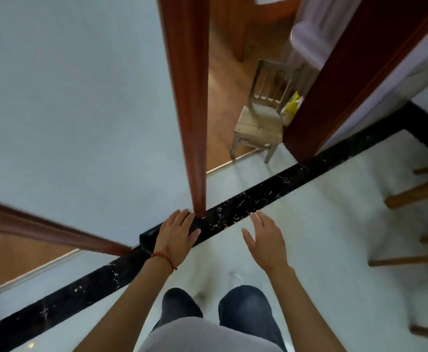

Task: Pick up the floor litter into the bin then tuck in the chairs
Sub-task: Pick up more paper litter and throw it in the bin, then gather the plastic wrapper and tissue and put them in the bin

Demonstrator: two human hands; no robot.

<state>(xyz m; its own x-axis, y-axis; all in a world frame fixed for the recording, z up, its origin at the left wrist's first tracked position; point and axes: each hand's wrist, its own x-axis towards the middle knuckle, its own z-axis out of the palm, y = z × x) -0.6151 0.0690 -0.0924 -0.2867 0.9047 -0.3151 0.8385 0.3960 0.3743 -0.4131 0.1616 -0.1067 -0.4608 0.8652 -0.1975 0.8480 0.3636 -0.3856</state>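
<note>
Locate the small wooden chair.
The small wooden chair stands in the doorway, upper centre-right of the head view, between the two red-brown door frames, with a yellow bag behind it.

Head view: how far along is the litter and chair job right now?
Nothing shows as done. Both hands are empty: left hand and right hand open over the floor. A yellow packet still lies behind the small wooden chair in the doorway. No bin in view; chair legs at right.
</note>
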